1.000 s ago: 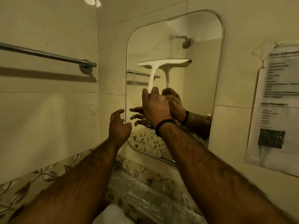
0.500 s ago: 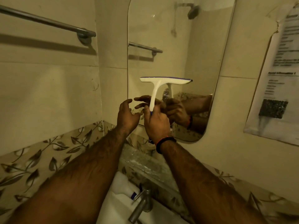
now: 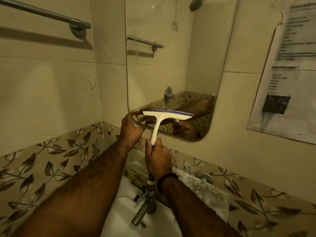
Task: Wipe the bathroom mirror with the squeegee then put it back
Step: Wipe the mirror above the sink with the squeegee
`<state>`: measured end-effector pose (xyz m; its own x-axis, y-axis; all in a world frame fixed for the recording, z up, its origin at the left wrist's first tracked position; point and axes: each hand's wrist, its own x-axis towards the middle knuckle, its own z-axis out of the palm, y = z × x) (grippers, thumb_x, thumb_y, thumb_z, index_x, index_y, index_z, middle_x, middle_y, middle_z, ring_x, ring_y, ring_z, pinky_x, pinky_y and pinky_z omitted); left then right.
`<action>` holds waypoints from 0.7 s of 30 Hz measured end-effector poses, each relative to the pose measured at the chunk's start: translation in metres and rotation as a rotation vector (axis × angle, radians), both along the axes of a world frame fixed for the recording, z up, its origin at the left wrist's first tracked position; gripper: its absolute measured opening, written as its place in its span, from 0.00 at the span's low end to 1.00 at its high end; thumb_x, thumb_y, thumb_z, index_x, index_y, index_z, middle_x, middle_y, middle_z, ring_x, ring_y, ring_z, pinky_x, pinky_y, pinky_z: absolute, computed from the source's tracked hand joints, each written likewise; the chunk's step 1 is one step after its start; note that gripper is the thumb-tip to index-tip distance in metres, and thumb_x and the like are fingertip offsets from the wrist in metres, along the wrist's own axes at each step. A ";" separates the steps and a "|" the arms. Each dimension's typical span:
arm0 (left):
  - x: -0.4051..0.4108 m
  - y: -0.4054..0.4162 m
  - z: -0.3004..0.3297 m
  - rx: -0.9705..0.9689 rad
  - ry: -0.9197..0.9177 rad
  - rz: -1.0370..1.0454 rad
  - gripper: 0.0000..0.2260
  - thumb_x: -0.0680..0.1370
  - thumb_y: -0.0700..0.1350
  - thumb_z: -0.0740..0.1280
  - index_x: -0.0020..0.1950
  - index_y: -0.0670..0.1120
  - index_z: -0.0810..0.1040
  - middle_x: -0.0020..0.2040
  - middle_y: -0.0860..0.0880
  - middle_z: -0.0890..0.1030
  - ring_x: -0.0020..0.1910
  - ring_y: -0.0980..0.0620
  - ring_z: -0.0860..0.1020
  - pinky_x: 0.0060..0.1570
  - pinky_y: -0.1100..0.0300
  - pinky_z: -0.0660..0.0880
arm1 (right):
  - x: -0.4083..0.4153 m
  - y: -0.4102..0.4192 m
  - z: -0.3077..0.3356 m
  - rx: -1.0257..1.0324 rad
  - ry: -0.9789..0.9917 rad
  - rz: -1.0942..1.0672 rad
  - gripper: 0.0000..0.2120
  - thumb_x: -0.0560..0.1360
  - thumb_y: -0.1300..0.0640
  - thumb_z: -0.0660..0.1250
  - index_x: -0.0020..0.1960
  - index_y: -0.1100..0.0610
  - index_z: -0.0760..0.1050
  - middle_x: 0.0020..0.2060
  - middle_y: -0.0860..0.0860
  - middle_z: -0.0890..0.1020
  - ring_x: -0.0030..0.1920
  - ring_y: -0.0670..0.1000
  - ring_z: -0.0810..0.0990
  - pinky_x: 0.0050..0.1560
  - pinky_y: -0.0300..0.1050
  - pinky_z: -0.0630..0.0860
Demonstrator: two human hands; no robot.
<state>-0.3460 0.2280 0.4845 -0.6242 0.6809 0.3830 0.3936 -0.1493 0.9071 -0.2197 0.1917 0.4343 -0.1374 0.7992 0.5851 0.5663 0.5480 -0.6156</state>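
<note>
The white squeegee (image 3: 160,120) with a blue rubber edge has its blade level against the bottom part of the mirror (image 3: 174,62), which hangs on the beige tiled wall. My right hand (image 3: 158,159) grips the lower end of its handle, below the mirror's edge. My left hand (image 3: 130,128) hovers beside the blade's left end with fingers spread, fingertips close to the glass and the blade; whether they touch is unclear. Both hands are reflected in the mirror's lower corner.
A metal tap (image 3: 145,204) and a white basin (image 3: 119,218) lie right below my arms. A glass shelf (image 3: 196,183) runs under the mirror. A towel bar (image 3: 51,15) is on the left wall, a printed notice (image 3: 289,74) on the right.
The squeegee has slid down the mirror from its upper half to its bottom edge. Both hands came down with it and the view tilted down, bringing the tap and basin into sight.
</note>
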 end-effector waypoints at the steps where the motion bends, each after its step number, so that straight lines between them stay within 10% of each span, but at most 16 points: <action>1: 0.000 0.000 -0.001 -0.030 -0.016 -0.008 0.29 0.70 0.34 0.75 0.65 0.55 0.71 0.63 0.52 0.73 0.55 0.64 0.77 0.49 0.67 0.77 | 0.001 -0.002 -0.002 -0.011 0.007 0.003 0.16 0.80 0.42 0.54 0.50 0.54 0.69 0.31 0.47 0.72 0.26 0.43 0.68 0.24 0.37 0.58; 5: 0.005 0.001 -0.010 -0.182 -0.045 -0.057 0.40 0.68 0.39 0.78 0.75 0.51 0.63 0.74 0.46 0.67 0.69 0.43 0.70 0.64 0.46 0.74 | 0.004 -0.009 -0.006 -0.057 0.014 0.017 0.16 0.80 0.42 0.53 0.50 0.53 0.69 0.31 0.45 0.72 0.29 0.44 0.70 0.26 0.39 0.63; 21: 0.013 0.012 -0.020 -0.242 -0.042 -0.124 0.56 0.63 0.49 0.82 0.81 0.52 0.48 0.79 0.44 0.60 0.75 0.40 0.63 0.70 0.43 0.68 | 0.019 -0.028 -0.034 -0.171 0.000 0.028 0.17 0.80 0.42 0.53 0.53 0.55 0.70 0.32 0.45 0.72 0.30 0.44 0.72 0.28 0.39 0.68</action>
<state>-0.3328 0.2403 0.4647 -0.5422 0.8217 0.1757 0.3476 0.0289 0.9372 -0.2005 0.1639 0.3998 -0.1609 0.8829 0.4411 0.5525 0.4509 -0.7010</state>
